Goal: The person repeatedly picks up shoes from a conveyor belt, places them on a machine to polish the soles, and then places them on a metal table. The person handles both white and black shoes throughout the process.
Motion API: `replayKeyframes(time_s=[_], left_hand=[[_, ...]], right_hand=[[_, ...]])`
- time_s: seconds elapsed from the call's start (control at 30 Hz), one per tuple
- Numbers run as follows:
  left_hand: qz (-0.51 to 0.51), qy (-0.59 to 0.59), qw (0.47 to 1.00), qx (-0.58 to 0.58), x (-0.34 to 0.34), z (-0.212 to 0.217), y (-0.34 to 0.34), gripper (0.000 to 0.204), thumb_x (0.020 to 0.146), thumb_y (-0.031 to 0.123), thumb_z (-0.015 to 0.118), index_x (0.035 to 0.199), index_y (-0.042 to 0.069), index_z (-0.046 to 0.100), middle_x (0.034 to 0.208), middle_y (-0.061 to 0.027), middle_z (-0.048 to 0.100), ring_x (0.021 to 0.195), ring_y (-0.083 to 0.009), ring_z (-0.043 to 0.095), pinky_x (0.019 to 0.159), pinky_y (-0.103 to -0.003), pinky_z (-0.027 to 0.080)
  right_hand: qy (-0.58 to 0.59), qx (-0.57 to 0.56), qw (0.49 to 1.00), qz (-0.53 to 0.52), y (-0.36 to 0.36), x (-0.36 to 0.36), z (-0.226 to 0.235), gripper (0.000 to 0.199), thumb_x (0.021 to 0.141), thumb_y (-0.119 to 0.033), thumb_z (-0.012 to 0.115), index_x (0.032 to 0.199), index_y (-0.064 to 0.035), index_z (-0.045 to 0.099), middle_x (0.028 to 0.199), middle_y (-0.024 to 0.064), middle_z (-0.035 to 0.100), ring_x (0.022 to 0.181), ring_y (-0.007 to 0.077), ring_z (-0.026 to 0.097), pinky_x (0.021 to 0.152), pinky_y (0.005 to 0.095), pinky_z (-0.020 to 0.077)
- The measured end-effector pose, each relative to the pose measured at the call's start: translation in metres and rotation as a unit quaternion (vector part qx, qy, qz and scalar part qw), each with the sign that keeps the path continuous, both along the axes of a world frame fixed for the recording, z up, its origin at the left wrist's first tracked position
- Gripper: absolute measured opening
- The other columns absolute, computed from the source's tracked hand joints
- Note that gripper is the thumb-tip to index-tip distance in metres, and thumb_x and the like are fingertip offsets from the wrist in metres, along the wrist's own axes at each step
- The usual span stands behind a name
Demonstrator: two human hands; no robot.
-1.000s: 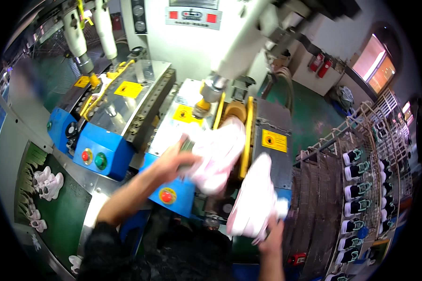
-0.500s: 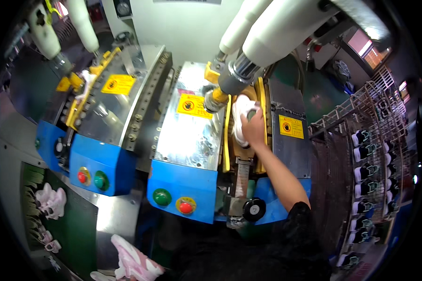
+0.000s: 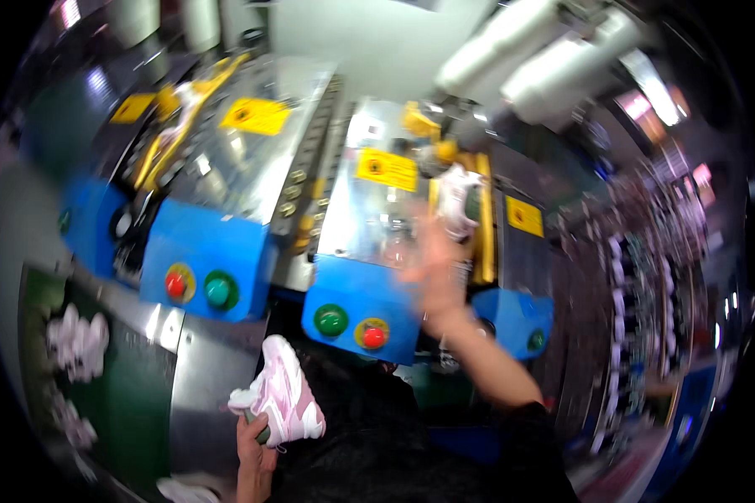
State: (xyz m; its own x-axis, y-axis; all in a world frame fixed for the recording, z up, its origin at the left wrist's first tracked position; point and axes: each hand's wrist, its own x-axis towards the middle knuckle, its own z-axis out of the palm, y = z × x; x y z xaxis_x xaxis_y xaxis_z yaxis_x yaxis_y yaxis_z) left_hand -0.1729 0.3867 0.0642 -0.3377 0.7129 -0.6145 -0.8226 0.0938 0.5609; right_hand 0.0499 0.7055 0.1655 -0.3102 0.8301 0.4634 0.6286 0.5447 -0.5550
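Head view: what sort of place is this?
Probably a shoe factory: the left hand holds a pinkish shoe, a pale shoe sits in a blue-fronted machine, with more shoes at left.

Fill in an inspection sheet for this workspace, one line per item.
Surface: metal table at lower left; blue machine front with green button and red button.
Job's things: pink-and-white shoe in hand; pale shoe beside a yellow bar in the machine.
Clutter: more pale shoes at far left, blurred.
Hands: left hand grips the pink-and-white shoe; right hand blurred, open, seems empty, in front of the machine.
Cables: nothing seen clearly.
Surroundings: second machine at left; rack of shoes at right, badly blurred.
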Motion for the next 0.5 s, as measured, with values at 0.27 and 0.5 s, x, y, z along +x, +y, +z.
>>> replayKeyframes(time_s=[0.27,0.5], left_hand=[[0.002,0.077,0.997,-0.003,-0.021,0.005,-0.032,0.073,0.085,0.001,0.063,0.151,0.0,0.033,0.145,-0.0186,0.05,0.132,-0.0354,0.052,0.114,-0.05,0.04],[0.231,0.007,0.972,-0.044,0.015,0.045,-0.131,0.066,0.084,-0.005,0.066,0.144,0.002,0.04,0.135,-0.0143,0.057,0.122,-0.0293,0.061,0.107,-0.046,0.05]], right_hand=[[-0.057,0.002,0.971,0.233,-0.061,-0.132,-0.113,0.036,0.093,-0.018,0.062,0.121,0.0043,0.061,0.137,0.0246,0.056,0.134,0.0388,0.049,0.118,0.0564,0.0306],[0.128,-0.213,0.882,0.401,-0.254,-0.105,-0.101,0.028,0.083,0.0,0.07,0.11,0.0019,0.067,0.111,0.0175,0.07,0.105,0.0349,0.069,0.096,0.0425,0.055]])
